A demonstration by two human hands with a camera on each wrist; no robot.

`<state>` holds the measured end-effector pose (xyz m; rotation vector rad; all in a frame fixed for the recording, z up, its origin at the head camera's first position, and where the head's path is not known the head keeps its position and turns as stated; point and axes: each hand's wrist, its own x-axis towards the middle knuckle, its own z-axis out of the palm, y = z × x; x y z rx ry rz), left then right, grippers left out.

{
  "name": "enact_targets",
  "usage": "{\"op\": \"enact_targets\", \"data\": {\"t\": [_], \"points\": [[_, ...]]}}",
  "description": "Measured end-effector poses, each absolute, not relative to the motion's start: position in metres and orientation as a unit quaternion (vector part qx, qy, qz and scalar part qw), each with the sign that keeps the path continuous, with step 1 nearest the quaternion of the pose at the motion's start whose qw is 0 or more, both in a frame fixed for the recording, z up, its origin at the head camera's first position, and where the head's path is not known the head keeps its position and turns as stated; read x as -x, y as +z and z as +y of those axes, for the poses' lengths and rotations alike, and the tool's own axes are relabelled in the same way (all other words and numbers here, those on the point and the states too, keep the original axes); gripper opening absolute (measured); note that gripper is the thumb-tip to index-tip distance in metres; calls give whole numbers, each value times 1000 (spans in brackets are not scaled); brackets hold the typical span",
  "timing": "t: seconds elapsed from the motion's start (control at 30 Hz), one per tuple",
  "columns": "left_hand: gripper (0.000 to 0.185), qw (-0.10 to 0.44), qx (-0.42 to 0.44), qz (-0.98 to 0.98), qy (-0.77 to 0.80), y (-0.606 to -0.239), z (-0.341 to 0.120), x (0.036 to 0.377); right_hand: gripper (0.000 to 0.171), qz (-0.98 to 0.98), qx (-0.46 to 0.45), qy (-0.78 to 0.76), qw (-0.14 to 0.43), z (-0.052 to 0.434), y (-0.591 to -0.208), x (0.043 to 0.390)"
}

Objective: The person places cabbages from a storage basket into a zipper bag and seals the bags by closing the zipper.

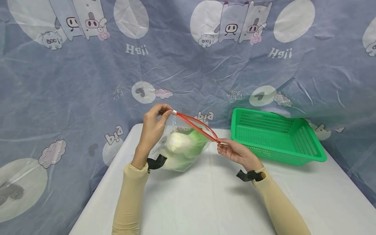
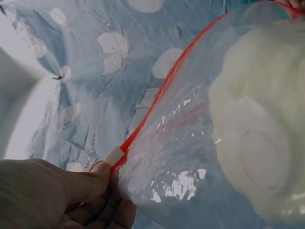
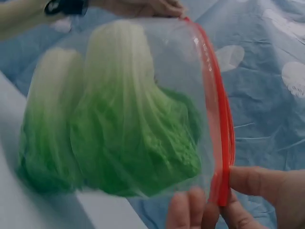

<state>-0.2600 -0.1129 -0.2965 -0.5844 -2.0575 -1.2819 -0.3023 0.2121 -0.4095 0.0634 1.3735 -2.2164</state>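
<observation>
A clear zip bag (image 1: 182, 153) with a red zip strip (image 1: 196, 125) rests on the white table (image 1: 211, 202). Inside lies napa cabbage (image 1: 183, 143), white at the stem and green at the leaves. My left hand (image 1: 154, 125) pinches the raised far end of the strip at its white slider (image 2: 116, 156). My right hand (image 1: 235, 150) pinches the strip's other end, lower and nearer me. In the right wrist view the cabbage (image 3: 119, 133) fills the bag and the red strip (image 3: 220, 124) runs down to my fingers (image 3: 248, 183).
A green slotted plastic basket (image 1: 276, 137) stands on the table at the right, close to my right hand. A wrinkled blue cartoon-print cloth (image 1: 188, 65) hangs behind and around the table. The table's near half is bare white surface.
</observation>
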Motion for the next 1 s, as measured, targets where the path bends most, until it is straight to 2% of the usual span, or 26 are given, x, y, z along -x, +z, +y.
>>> {"op": "enact_targets", "data": {"t": [0.1,0.17,0.33,0.43,0.53,0.7,1.0], "points": [[16,307,229,-785,-487,-296,-109,258,14,580,22,-784,220,213,-407,302],[15,302,236,-785,-486,-297,-107,257,25,646,42,-743,169,211,-401,302],[13,286,253,-788,-484,-298,-99,252,48,799,78,-596,-7,199,-376,293],[12,278,266,-791,-476,-300,-94,250,38,822,145,-543,-98,184,-352,278],[11,272,282,-792,-468,-300,-89,248,32,812,236,-512,-153,163,-328,263],[9,259,304,-793,-461,-300,-81,244,25,809,313,-456,-198,131,-305,251],[7,257,314,-793,-454,-298,-75,236,9,798,317,-462,-220,117,-306,252]]}}
